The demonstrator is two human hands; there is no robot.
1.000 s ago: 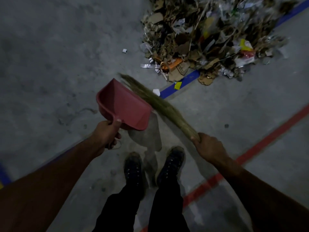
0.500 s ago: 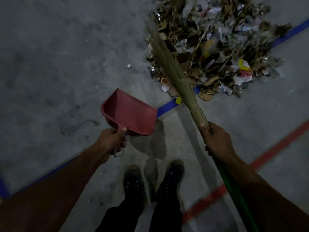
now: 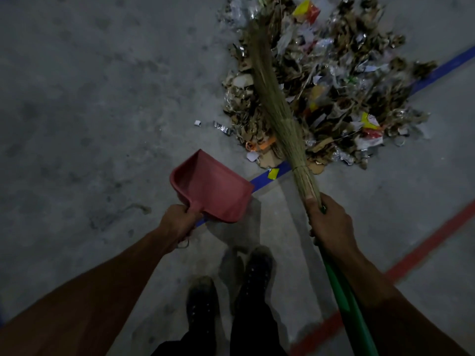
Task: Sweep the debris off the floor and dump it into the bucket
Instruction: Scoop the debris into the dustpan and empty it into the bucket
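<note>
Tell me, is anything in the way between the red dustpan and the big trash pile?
Nothing visible blocks it. The dustpan, held by the left hand, hangs above bare floor just short of the debris pile. The broom, held by the right hand, lies over the pile. No bucket shows.

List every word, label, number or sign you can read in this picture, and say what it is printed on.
None can be read.
Yellow and red wrappers in the heap of cardboard and paper debris: any print is blurred.
Red plastic dustpan: no marking visible.
Grass broom with green handle: no label visible.
Blue floor line and red floor line: plain stripes.
</note>
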